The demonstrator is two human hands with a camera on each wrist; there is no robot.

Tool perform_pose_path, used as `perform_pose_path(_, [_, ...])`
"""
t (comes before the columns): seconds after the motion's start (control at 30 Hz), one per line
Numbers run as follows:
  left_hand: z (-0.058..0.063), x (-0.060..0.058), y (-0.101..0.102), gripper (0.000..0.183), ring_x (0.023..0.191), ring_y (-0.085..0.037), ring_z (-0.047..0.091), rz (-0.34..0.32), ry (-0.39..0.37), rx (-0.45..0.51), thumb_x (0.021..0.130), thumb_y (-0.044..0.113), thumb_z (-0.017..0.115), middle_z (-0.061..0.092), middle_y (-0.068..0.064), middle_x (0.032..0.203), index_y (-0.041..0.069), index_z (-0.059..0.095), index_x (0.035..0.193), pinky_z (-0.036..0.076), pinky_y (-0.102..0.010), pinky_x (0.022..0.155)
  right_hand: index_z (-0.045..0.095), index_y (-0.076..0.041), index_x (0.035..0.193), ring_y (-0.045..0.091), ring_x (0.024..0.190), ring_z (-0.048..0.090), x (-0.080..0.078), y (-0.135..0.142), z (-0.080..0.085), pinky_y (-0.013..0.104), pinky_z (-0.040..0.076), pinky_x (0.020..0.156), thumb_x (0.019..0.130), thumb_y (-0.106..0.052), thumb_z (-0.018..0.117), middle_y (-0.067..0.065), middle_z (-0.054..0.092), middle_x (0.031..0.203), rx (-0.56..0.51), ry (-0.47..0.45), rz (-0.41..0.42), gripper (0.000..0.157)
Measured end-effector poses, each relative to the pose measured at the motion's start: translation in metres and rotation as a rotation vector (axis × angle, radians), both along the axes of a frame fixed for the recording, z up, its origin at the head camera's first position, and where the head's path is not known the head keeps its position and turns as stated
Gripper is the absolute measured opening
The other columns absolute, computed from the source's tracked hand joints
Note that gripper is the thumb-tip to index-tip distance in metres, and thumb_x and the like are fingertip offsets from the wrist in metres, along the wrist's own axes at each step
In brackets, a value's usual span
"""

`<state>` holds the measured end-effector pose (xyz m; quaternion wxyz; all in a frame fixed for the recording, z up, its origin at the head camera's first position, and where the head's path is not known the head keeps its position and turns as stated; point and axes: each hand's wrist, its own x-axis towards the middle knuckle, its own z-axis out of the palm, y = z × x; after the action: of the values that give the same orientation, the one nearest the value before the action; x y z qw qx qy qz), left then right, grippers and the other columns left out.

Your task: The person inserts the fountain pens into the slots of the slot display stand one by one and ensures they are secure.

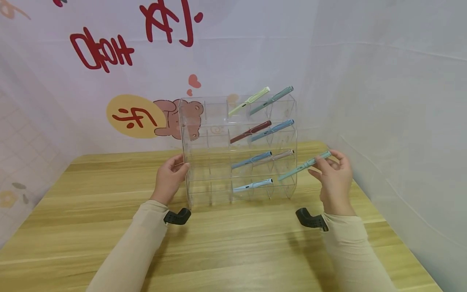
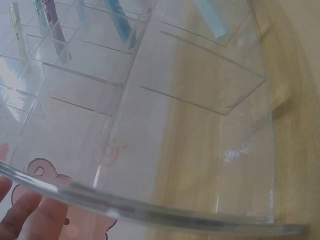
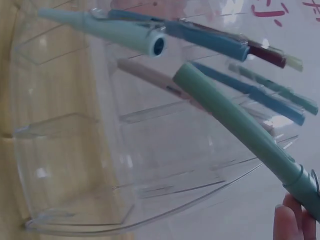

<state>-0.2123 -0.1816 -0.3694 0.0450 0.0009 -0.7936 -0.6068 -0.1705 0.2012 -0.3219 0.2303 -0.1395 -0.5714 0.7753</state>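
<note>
A clear acrylic pen rack (image 1: 219,162) with rows of compartments stands upright on the table. My left hand (image 1: 170,178) grips its left side wall; in the left wrist view a few fingers (image 2: 37,215) show against that edge. Between thumb and fingers my right hand (image 1: 336,180) pinches a mint-green pen (image 1: 304,166) by its capped end, its other end slanting down to the lower right of the rack. In the right wrist view the green pen (image 3: 235,125) is apart from the light blue pen (image 3: 120,35) in the bottom row.
Several pens lean in the rack: a yellow-green pen (image 1: 248,101), a grey-green pen (image 1: 271,100), a dark red pen (image 1: 251,132), blue pens and a beige pen (image 1: 282,155). The wooden table (image 1: 240,243) runs back to a printed white curtain (image 1: 255,48).
</note>
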Motion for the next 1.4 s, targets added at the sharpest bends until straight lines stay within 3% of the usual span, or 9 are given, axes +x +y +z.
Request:
perform_pose_path(0.3, [0.002,0.000,0.000,0.054,0.127,-0.026,0.050,0.003,-0.004,0.000,0.097,0.022,0.057,0.048,-0.014,0.142,0.004,0.040,0.145,0.052,-0.034,0.090,0.047,-0.014,0.110,0.009,0.070,0.067,-0.009,-0.008,-0.024,0.023,0.057,0.060,0.089,-0.001,0.062,0.003,0.061,0.088,0.041,-0.032,-0.056,0.028])
perform_pose_path(0.53, [0.002,0.001,-0.001,0.055,0.126,-0.027,0.050,0.002,-0.001,-0.010,0.097,0.024,0.057,0.048,-0.015,0.142,0.004,0.041,0.145,0.052,-0.036,0.091,0.044,-0.014,0.111,0.009,0.075,0.067,-0.009,-0.027,-0.036,0.026,0.057,0.068,0.090,-0.002,0.059,0.006,0.057,0.095,0.141,-0.043,-0.004,0.028])
perform_pose_path(0.93, [0.002,0.002,-0.002,0.054,0.127,-0.027,0.050,0.002,-0.003,-0.016,0.098,0.021,0.057,0.047,-0.015,0.142,0.003,0.039,0.146,0.053,-0.030,0.087,0.042,-0.004,0.113,0.006,0.073,0.066,-0.013,-0.048,-0.055,0.025,0.057,0.069,0.090,0.001,0.059,0.010,0.055,0.097,0.218,-0.093,0.078,0.030])
perform_pose_path(1.2, [0.001,0.002,-0.001,0.055,0.126,-0.027,0.050,-0.005,0.003,-0.021,0.097,0.022,0.057,0.047,-0.015,0.142,0.004,0.039,0.146,0.053,-0.030,0.086,0.042,-0.003,0.110,0.004,0.069,0.065,-0.013,-0.051,-0.061,0.024,0.057,0.068,0.089,0.001,0.060,0.010,0.057,0.093,0.250,-0.113,0.082,0.028])
perform_pose_path(1.4, [0.001,0.002,0.000,0.055,0.127,-0.028,0.049,-0.003,0.002,-0.024,0.097,0.023,0.056,0.046,-0.016,0.143,0.003,0.039,0.146,0.052,-0.036,0.090,0.044,-0.001,0.108,0.003,0.072,0.061,-0.012,-0.054,-0.063,0.020,0.056,0.065,0.088,0.003,0.061,0.006,0.058,0.088,0.278,-0.124,0.093,0.026])
